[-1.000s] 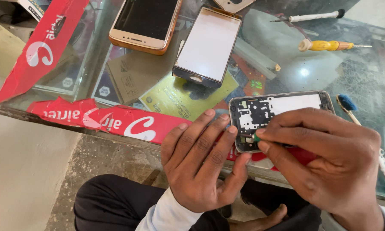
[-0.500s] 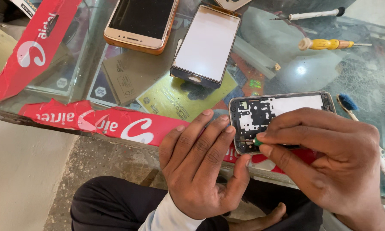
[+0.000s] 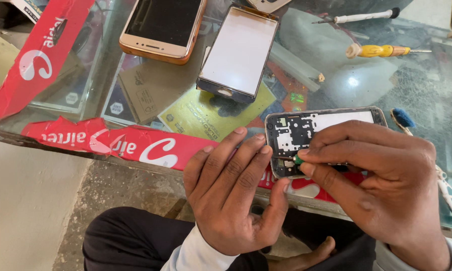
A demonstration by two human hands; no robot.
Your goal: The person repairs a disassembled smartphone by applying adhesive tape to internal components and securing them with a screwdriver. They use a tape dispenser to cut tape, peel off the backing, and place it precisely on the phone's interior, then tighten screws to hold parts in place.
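An opened phone [image 3: 313, 131] with its back off lies on the glass counter [image 3: 336, 80], circuit parts showing. My right hand [image 3: 376, 185] pinches a small green-handled screwdriver [image 3: 292, 159] whose tip rests on the phone's lower left corner. My left hand [image 3: 233, 195] lies flat with fingers together against the phone's left edge and the counter rim, thumb under the edge. Much of the phone's lower side is hidden by my right hand.
A gold phone [image 3: 163, 25] and a detached white screen panel [image 3: 238, 52] lie further back. A yellow-handled screwdriver [image 3: 381, 50], a white-handled one [image 3: 361, 17] and a blue brush [image 3: 402, 119] sit to the right. Red torn tape [image 3: 115, 143] lines the counter edge.
My hands hold almost the same pose; the screwdriver tip has shifted slightly along the phone's lower left corner. The view has drifted a little.
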